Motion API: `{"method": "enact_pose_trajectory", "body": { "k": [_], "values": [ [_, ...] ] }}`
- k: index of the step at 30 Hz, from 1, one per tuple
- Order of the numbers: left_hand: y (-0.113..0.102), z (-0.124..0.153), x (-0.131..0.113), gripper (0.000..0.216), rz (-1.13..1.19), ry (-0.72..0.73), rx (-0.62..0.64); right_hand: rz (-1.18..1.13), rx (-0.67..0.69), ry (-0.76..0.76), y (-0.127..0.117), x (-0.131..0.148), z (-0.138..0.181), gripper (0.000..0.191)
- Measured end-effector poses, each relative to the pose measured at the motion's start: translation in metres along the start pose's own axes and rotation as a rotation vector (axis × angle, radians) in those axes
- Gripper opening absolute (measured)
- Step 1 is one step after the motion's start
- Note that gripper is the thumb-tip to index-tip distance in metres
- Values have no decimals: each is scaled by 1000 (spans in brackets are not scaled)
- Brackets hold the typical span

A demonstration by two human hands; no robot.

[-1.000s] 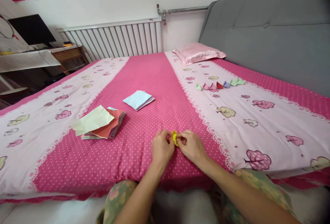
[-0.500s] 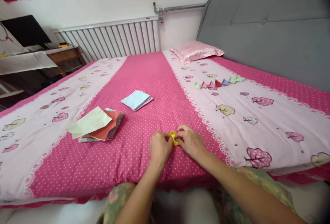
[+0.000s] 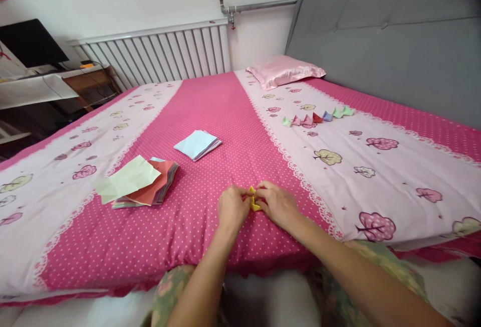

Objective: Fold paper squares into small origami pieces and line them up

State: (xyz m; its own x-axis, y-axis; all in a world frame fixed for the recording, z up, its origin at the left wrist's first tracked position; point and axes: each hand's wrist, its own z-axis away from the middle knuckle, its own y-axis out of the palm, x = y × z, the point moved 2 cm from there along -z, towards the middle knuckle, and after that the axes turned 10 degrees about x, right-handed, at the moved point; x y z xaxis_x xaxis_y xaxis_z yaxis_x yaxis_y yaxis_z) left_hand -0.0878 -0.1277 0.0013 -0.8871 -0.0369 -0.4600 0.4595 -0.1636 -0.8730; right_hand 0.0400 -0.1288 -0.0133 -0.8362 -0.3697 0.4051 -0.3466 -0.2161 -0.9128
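Between my hands, near the bed's front edge, is a small folded yellow paper boat [image 3: 254,205]. My left hand [image 3: 233,207] pinches it from the left, thumb and fingers closed together. From the right, my right hand [image 3: 277,202] grips its other side with bent fingertips. Fingers cover much of the paper, so its full shape is partly hidden. A row of folded paper boats [image 3: 316,117] in green, pink, red and blue lies farther back on the right.
Left of my hands lies a loose stack of coloured paper [image 3: 160,181] topped by a pale yellow sheet [image 3: 130,178]. A neater pile with a light blue sheet [image 3: 196,143] is behind it. Farther off are a pink pillow [image 3: 284,70], a grey headboard [image 3: 394,46] and a radiator [image 3: 158,53].
My fingers have shifted slightly on the yellow paper, both hands staying on it. The whole view has moved a little; the stacks and the row of boats lie as before.
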Motion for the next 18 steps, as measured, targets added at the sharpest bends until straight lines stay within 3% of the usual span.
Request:
{"method": "enact_pose_trajectory", "body": {
  "k": [11, 18],
  "values": [
    [-1, 1, 0, 22, -17, 17, 5, -11, -8, 54, -5, 2, 3, 14],
    [-2, 2, -1, 21, -40, 19, -28, -9, -6, 13, -2, 2, 2, 17]
  ]
}}
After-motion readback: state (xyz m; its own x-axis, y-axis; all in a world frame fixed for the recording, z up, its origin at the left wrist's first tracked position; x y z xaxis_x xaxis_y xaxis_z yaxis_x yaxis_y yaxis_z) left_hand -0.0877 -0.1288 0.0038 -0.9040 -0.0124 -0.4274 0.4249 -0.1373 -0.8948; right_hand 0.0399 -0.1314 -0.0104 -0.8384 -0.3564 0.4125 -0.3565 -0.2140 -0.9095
